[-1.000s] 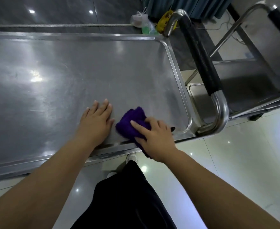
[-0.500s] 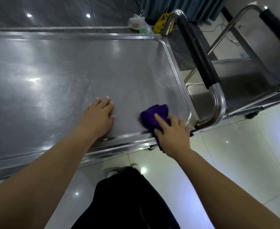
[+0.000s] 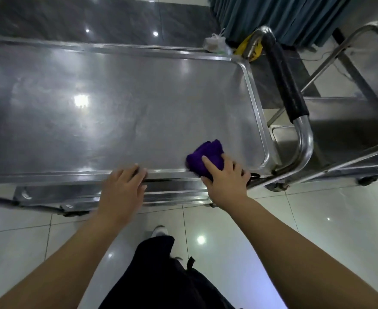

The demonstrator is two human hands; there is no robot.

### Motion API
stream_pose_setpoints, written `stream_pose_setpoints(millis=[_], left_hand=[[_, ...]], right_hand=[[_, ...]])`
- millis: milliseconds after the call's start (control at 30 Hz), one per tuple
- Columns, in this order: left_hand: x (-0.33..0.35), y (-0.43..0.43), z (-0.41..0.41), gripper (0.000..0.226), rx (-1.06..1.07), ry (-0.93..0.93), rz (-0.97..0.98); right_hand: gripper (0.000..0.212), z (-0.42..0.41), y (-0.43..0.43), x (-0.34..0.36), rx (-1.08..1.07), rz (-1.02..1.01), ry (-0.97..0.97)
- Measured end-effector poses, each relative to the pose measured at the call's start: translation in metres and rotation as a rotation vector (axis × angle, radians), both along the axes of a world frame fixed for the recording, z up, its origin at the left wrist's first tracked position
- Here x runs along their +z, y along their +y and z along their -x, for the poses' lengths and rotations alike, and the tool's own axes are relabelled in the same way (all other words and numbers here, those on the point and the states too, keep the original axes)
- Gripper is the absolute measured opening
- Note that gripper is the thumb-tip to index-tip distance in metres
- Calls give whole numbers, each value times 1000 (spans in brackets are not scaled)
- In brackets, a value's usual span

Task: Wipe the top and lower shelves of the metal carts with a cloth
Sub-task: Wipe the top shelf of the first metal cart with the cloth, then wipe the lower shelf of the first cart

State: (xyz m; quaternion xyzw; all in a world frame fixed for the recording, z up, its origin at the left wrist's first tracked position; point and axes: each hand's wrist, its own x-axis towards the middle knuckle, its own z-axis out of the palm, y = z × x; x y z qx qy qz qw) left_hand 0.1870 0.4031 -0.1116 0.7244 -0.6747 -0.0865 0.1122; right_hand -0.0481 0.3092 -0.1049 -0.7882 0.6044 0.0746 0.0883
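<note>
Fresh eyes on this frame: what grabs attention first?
The purple cloth, bunched under the right hand at the near right corner of the shiny metal cart top, is the only strong colour. The left hand rests on the cart's near rim. A black-padded handle runs along the right end, with a second cart beyond it.

Two metal carts (image 3: 139, 97) (image 3: 344, 130), one purple cloth (image 3: 208, 155), two hands (image 3: 122, 192) (image 3: 226, 179), one white plastic bag (image 3: 214, 44).
</note>
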Motion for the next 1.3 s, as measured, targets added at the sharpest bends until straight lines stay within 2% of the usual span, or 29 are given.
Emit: stream_pose_setpoints(millis=[133, 333, 467, 600, 733, 1033, 1300], left_hand=[[-5, 16, 3, 53, -7, 51, -76], [-2, 48, 6, 46, 63, 147, -70], [-7, 92, -1, 43, 159, 213, -149], [-22, 145, -23, 43, 297, 240, -308], [-40, 187, -64, 42, 399, 288, -426], [-70, 247, -203, 41, 441, 293, -539], [-105, 262, -307, 45, 530, 260, -491]], right_hand=[[54, -18, 11, -1, 203, 49, -2], [57, -23, 24, 4, 333, 101, -27], [57, -27, 58, -1, 386, -16, -148], [52, -38, 95, -24, 322, -205, -116], [51, -69, 117, -44, 246, -303, -56], [53, -205, 149, -73, 157, -398, -27], [54, -303, 165, -119, 252, -390, 47]])
